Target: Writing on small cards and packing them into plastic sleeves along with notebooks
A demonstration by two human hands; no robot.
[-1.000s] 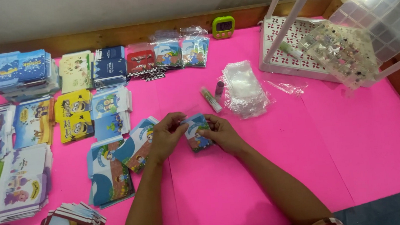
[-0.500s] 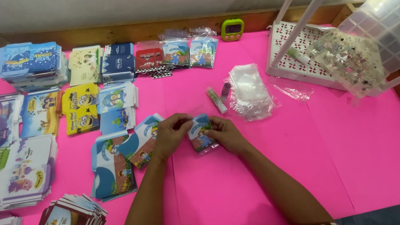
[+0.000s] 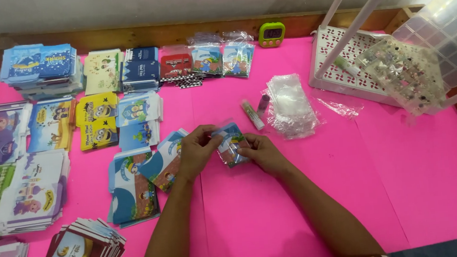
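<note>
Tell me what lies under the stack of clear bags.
The clear bags rest on the pink table. A glue stick and a dark tube lie beside their left edge, not under them. Pink shows through the plastic; anything thin between the bags cannot be made out.

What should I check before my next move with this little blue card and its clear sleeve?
1. Left hand grips the blue card: ok.
2. Right hand grips it too: ok.
3. Card fully inside its clear sleeve: cannot tell.
4. Pile of clear sleeves lies just beyond the hands: ok.
5. Glue stick lies beside that pile: ok.
6. Bare pink table beneath the hands: ok.
</note>
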